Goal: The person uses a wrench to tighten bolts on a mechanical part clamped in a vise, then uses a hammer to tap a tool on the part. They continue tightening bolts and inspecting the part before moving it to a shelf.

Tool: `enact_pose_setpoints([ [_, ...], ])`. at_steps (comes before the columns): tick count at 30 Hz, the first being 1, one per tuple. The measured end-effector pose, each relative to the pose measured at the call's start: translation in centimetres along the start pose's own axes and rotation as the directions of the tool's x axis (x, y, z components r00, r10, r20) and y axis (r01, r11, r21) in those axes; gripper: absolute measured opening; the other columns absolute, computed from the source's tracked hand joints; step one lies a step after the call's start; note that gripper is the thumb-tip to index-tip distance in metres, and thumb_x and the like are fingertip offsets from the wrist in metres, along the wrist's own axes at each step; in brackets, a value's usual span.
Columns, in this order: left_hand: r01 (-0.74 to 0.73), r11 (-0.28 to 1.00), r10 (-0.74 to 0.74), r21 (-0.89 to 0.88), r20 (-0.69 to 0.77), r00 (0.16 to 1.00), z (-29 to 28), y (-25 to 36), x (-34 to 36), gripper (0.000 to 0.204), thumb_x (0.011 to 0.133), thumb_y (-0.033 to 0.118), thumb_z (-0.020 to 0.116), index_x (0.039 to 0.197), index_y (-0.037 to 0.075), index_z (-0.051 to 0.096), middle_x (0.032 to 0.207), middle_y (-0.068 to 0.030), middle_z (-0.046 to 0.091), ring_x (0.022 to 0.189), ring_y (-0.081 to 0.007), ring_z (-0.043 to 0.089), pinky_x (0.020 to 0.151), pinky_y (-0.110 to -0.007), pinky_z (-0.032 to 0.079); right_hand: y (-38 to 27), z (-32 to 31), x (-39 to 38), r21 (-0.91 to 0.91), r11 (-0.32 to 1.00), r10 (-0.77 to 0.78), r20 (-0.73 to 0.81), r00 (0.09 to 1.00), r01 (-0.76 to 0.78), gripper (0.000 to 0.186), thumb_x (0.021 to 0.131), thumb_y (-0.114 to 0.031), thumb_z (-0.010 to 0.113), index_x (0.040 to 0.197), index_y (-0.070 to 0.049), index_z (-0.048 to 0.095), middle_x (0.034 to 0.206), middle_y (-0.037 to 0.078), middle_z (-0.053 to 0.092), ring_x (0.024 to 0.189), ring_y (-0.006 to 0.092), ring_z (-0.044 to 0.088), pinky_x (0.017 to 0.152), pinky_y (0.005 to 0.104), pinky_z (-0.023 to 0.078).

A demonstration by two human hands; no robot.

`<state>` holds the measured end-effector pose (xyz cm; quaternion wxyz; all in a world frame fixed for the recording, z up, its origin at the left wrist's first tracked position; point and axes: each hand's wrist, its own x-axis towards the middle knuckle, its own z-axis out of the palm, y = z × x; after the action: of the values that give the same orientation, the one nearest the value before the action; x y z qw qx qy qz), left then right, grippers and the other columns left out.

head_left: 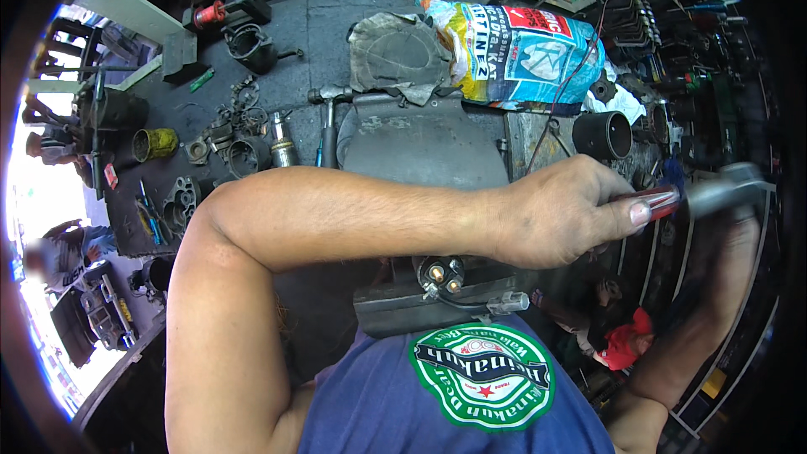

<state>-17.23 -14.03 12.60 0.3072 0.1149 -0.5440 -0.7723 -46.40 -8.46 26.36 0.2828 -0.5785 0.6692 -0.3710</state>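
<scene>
1. Nearest, the left forearm crosses in front of the blue shirt [361, 403], and the left hand [572, 212] is closed around a red-handled tool [660, 203]. The thumb lies along the handle, and the tool sticks out from the grip to the hand's right.
2. Beyond the tool's exposed end, a grey metallic object [725, 191] is smeared by motion; its kind is unclear, as is whether it touches the tool.
3. The right hand [741, 215] is at that grey blur, at the end of the raised right forearm; I cannot tell whether it grips anything.
4. Below the left wrist, close to the shirt, is a dark part with two brass-coloured studs [440, 274]; a short cable leads to a pale connector plug [508, 303].
5. Past the forearm is a curved dark metal plate [424, 147], with a hammer [329, 126] at its left and a black metal cylinder [602, 135] to its right.
6. Farther left on the grey worktop [332, 29] are a yellow tin [155, 145] and blue-handled screwdrivers [151, 217].
7. Farthest ahead, a worn grey pad [395, 52] lies beside a printed blue-and-white bag [538, 59].
</scene>
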Motion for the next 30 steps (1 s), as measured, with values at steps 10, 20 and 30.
enact_pose_setpoints([
  [10,0.018,1.000,-0.018,0.014,0.007,1.000,-0.2,-0.4,0.2,0.077,0.106,0.070,0.051,0.107,-0.004,0.070,0.076,-0.0016,0.059,0.073,-0.0114,0.056,0.066,-0.032,0.049,0.3,-0.1,0.0,-0.001,1.000,0.027,0.107,0.994,-0.027,0.050,0.112,-0.053,0.054,0.115,-0.004,0.063,0.061,-0.007,0.043,0.043,0.0025,0.033,0.038,0.0211,0.026],
  [20,0.020,1.000,-0.019,0.023,-0.021,1.000,-0.2,-0.3,0.0,0.076,0.106,0.069,0.051,0.107,-0.004,0.070,0.075,-0.0022,0.059,0.072,-0.0117,0.056,0.065,-0.033,0.049,0.2,1.3,0.4,0.062,0.997,0.039,0.080,0.996,-0.044,0.047,0.110,-0.052,0.057,0.115,-0.006,0.064,0.072,-0.006,0.052,0.047,0.0023,0.036,0.040,0.0219,0.025],
  [30,0.044,0.997,-0.040,0.070,-0.060,0.997,-0.6,0.1,-0.4,0.069,0.108,0.064,0.053,0.111,-0.002,0.071,0.074,0.0011,0.056,0.070,-0.0090,0.052,0.062,-0.032,0.046,0.6,1.4,0.7,0.174,0.983,0.062,-0.056,0.996,-0.052,0.050,0.112,-0.053,0.054,0.123,-0.006,0.064,0.068,-0.008,0.047,0.048,0.0002,0.033,0.041,0.0209,0.023],
])
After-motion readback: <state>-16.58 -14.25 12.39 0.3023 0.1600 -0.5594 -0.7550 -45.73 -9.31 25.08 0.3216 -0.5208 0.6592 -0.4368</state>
